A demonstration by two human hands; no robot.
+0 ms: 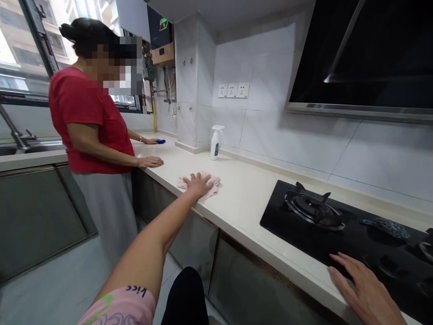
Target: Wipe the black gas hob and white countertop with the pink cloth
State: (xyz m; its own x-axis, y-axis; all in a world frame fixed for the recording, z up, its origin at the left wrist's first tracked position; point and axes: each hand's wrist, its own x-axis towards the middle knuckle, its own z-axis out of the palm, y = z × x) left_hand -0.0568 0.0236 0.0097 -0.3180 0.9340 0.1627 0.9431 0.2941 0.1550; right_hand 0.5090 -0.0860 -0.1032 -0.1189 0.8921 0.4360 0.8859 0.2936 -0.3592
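Observation:
My left hand [197,185] lies on a pale pink cloth [214,191], pressing it against the white countertop [237,198]. Its fingers are spread over the crumpled cloth, not wrapped round it. At the lower right, my right hand [367,289] has its fingers apart and holds nothing. It is at the front edge of the black gas stove [270,216], with the fingertips over the glass. A white spray bottle [215,144] stands upright near the wall, beyond the cloth.
A co-worker in a red shirt [91,113] stands at the left, one hand on the counter, the other at a blue cloth [160,141]. A burner grate [314,207] and a dark patterned item [389,228] are on the stove. A range hood [365,58] hangs above.

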